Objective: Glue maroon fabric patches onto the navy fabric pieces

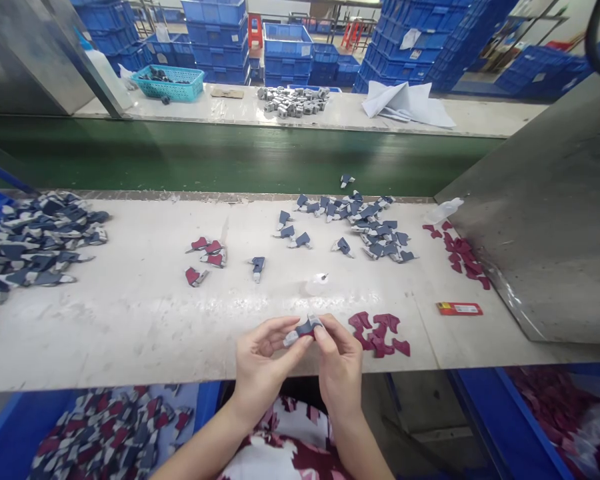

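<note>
Near the table's front edge, a small grey, dark blue and red part (306, 329) is held between both hands. The fingertips of my left hand (267, 353) pinch its left end, and my right hand (339, 360) grips its right end with thumb and fingers. Just right of my right hand lie loose maroon pieces (380, 335). Beyond the hands, a single blue and grey part (258, 267) rests on the table, with several red and grey parts (213, 248) to its left. A larger group of blue and grey parts (375, 227) lies farther back.
A heap of blue and grey parts (40, 240) covers the table's left end. Maroon pieces (463, 253) and a red-yellow packet (459, 309) lie at right, by a metal panel (545, 220). Below the edge are blue bins (207, 407). A green belt (205, 157) runs behind.
</note>
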A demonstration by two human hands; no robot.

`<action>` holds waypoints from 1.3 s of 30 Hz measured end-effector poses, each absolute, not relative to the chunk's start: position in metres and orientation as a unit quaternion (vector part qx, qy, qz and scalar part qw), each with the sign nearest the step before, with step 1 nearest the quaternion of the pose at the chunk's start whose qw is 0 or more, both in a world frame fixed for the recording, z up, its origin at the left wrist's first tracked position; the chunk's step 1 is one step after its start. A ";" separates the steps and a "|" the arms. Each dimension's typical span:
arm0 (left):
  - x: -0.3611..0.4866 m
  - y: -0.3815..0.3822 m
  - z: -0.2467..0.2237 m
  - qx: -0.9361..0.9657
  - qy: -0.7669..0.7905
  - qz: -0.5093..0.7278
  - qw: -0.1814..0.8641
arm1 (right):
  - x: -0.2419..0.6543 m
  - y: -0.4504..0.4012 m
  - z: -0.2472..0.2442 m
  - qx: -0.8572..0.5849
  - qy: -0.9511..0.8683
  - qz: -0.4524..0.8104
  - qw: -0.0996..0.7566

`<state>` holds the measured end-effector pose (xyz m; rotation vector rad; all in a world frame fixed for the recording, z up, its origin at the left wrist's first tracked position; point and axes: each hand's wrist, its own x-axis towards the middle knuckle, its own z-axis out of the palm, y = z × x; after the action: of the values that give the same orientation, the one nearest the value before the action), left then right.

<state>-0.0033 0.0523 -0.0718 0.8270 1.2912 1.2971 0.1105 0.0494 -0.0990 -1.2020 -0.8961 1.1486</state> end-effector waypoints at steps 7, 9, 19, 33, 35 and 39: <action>-0.003 0.054 -0.078 0.375 0.508 0.576 0.519 | 0.114 0.053 -0.095 -0.503 -0.441 0.471 0.575; -0.005 0.055 -0.081 0.427 0.488 0.572 0.503 | 0.113 0.053 -0.097 -0.507 -0.414 0.474 0.589; -0.019 0.061 -0.092 0.559 0.482 0.548 0.394 | 0.122 0.059 -0.105 -0.519 -0.419 0.533 0.520; -0.017 0.067 -0.084 0.356 0.507 0.529 0.580 | 0.117 0.059 -0.101 -0.482 -0.425 0.543 0.541; -0.017 0.069 -0.082 0.324 0.503 0.524 0.606 | 0.119 0.060 -0.101 -0.475 -0.450 0.540 0.529; -0.026 0.071 -0.085 0.318 0.516 0.505 0.615 | 0.120 0.060 -0.105 -0.486 -0.501 0.502 0.511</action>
<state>-0.0264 0.0712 -0.0849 0.7325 1.1894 1.1628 0.1196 0.0604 -0.1050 -1.1688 -1.2054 1.2082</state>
